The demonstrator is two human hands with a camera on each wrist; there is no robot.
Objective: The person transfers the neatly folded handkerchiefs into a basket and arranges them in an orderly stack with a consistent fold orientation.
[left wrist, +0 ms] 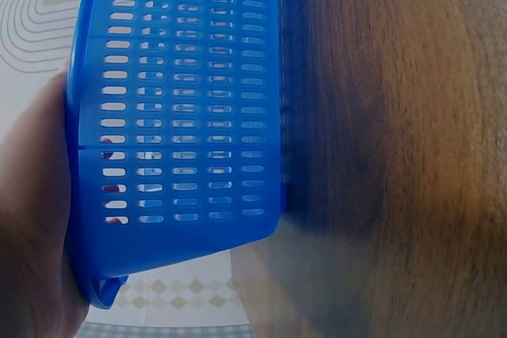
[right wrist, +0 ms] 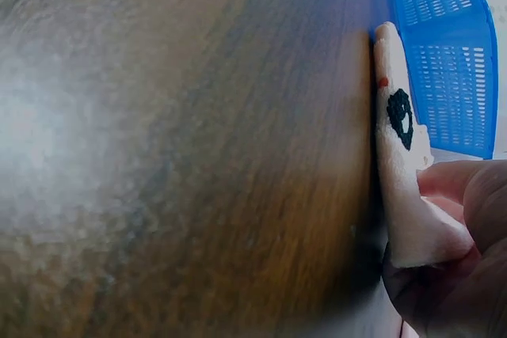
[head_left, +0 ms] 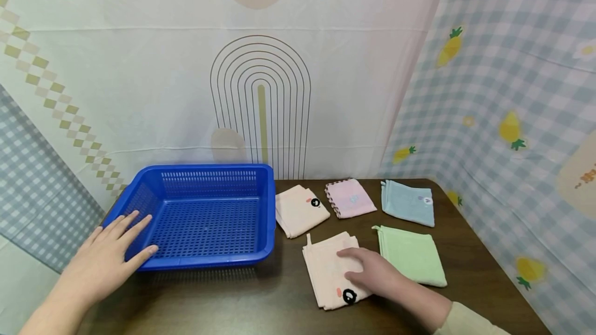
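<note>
Five already-folded cloths (head_left: 414,256) are lying outside blue plastic basket (head_left: 205,261), right hand (head_left: 370,273) pinching front pale-pink one (head_left: 323,265), left hand (head_left: 103,255) resting straight-fingered.

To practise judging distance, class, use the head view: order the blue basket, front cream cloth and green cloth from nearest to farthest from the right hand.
1. Front cream cloth: held in the right hand.
2. Green cloth: just to the hand's right.
3. Blue basket: farthest, across on the left.
</note>
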